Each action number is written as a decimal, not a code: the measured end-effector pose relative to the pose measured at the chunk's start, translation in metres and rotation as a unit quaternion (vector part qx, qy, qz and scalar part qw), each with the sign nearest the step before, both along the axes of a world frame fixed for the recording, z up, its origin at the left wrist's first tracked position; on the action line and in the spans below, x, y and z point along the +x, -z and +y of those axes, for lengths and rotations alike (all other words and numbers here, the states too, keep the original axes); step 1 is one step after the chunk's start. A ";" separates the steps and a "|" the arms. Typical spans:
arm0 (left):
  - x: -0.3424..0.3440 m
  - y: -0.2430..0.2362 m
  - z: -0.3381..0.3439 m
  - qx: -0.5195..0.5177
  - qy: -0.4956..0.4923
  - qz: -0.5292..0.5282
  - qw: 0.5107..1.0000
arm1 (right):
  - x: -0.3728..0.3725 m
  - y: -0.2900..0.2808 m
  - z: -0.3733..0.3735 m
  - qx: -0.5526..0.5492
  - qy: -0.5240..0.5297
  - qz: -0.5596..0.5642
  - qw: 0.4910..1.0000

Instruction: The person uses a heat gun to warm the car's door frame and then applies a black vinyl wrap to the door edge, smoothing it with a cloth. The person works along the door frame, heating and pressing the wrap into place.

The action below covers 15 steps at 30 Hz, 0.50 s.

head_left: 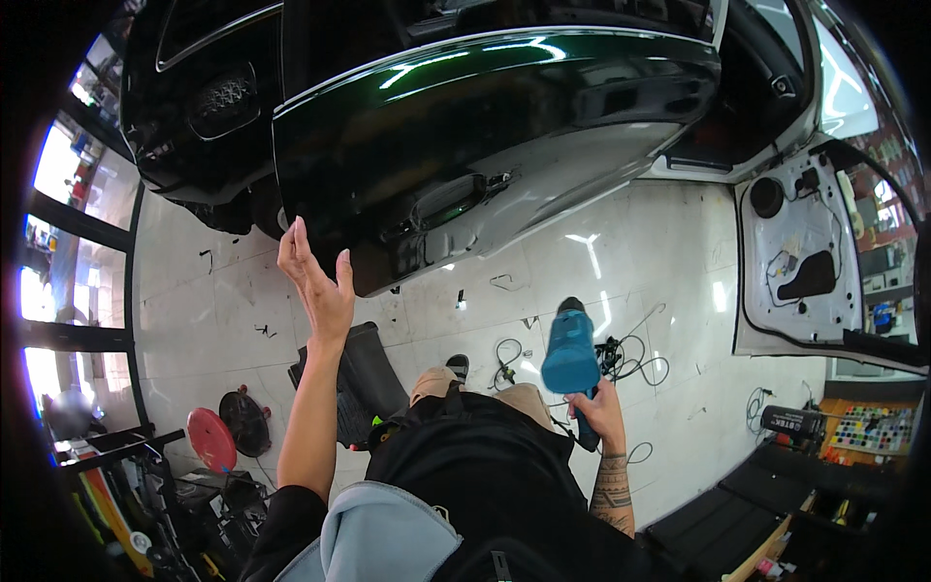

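Observation:
A dark green, glossy car door [417, 145] with its handle [448, 204] stretches across the far side in front of me. My left hand [322, 296] is raised at the door's left edge, fingers straight and thumb apart, holding nothing. Whether its fingertips touch the door cannot be told. Lower right, my right hand [603, 412] is wrapped round the grip of a blue heat gun [570, 354]. The dark nozzle points away from me toward the door, with a gap of floor between them in the picture.
An open door with its inner panel bare [795, 262] stands at the right. Cables [635, 359] and black mats [364, 373] lie on the tiled floor [543, 272]. A red round seat [210, 438] is at left, a black bench [727, 495] lower right.

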State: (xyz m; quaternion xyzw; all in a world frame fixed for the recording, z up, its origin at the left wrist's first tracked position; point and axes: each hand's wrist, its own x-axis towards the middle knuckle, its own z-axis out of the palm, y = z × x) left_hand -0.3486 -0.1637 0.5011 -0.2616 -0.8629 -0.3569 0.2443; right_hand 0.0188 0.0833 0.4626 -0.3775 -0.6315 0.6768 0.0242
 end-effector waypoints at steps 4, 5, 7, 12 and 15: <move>-0.005 -0.005 0.008 0.025 -0.029 0.009 0.999 | -0.032 -0.038 -0.008 0.054 -0.131 0.043 0.989; -0.006 0.000 0.010 0.037 -0.028 -0.012 0.999 | -0.045 -0.049 -0.010 0.063 -0.168 0.055 0.982; -0.004 0.008 0.010 0.043 -0.042 -0.034 0.998 | -0.065 -0.056 -0.011 0.076 -0.246 0.088 0.962; 0.001 0.029 0.009 0.019 -0.068 -0.039 0.997 | -0.106 -0.057 -0.014 0.057 -0.350 0.229 0.906; 0.000 0.027 0.008 0.028 -0.064 -0.058 0.996 | -0.118 -0.059 -0.014 0.075 -0.392 0.280 0.873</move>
